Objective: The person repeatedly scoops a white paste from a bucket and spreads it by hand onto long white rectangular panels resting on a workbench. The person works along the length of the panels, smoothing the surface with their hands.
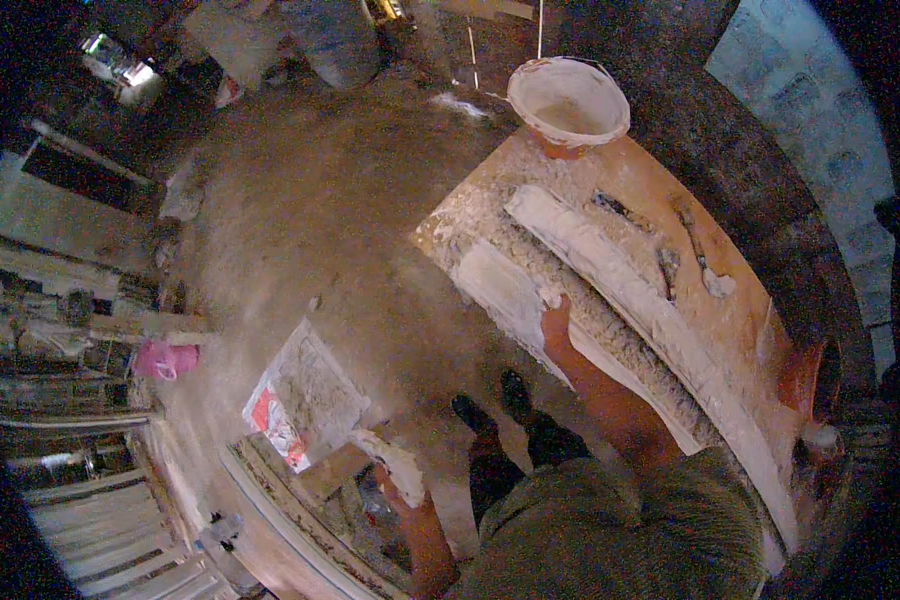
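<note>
My right hand (pixel 555 310) is whitened at the fingers and rests at the end of a pale, plaster-coated slab (pixel 500 285) along the table's near edge. Its fingers look curled; what they grip is too small and blurred to name. Beyond it runs a long white moulding strip (pixel 610 250), with a rough grey channel between. Down at the left, my left hand (pixel 395 468) is coated in white paste, its fingers stretched out. Close by its fingertips lies a white bag (pixel 315 390) with red print, spread flat and bearing greyish material.
A bucket (pixel 570 105) caked in white stands at the far end of the wooden table (pixel 725 215). Dark-handled tools (pixel 620 208) and a whitened spatula (pixel 708 265) lie on it. A pink bag (pixel 167 359) sits left, near slatted wood (pixel 120 530). Dusty floor (pixel 370 250) stretches between.
</note>
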A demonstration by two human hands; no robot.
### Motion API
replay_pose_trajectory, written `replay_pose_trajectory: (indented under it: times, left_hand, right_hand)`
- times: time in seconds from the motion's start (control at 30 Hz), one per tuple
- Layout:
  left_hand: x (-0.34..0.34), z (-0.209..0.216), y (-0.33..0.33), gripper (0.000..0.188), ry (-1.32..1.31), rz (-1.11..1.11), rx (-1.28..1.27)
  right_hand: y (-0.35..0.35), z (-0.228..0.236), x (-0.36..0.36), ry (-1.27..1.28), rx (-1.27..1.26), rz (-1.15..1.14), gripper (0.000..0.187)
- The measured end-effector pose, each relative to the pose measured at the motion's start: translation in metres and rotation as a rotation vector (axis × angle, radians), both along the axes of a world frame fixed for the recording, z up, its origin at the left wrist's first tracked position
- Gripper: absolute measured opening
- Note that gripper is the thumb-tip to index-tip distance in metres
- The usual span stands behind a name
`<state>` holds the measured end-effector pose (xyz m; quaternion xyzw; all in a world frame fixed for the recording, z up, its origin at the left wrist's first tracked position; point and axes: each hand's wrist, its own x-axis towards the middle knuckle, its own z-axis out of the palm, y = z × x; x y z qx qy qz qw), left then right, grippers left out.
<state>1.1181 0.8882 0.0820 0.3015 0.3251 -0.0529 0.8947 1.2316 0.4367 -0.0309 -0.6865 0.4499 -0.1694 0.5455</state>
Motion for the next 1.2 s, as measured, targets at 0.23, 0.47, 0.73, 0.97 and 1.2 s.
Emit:
replay_pose_trajectory:
  times: [0.23,0.47,0.73,0.97,1.2]
  left_hand:
    - [0.068,-0.007,0.007,0.035,-0.006,-0.066,-0.026]
    - [0.114,-0.014,0.006,0.034,-0.027,-0.133,-0.093]
    - [0.162,0.002,-0.092,0.041,0.048,-0.147,0.092]
    - [0.229,-0.015,-0.239,0.049,-0.180,-0.191,0.289]
    - [0.274,-0.036,-0.322,0.054,-0.253,-0.225,0.314]
  right_hand:
    - [-0.031,-0.072,-0.088,-0.026,0.050,-0.151,0.062]
    - [-0.006,-0.024,0.001,0.092,0.012,-0.048,0.067]
    - [0.016,0.079,0.117,0.046,-0.130,0.161,0.056]
    - [0.006,0.080,0.156,-0.067,0.126,0.273,0.067]
    - [0.005,0.128,0.157,-0.316,1.003,-0.172,0.079]
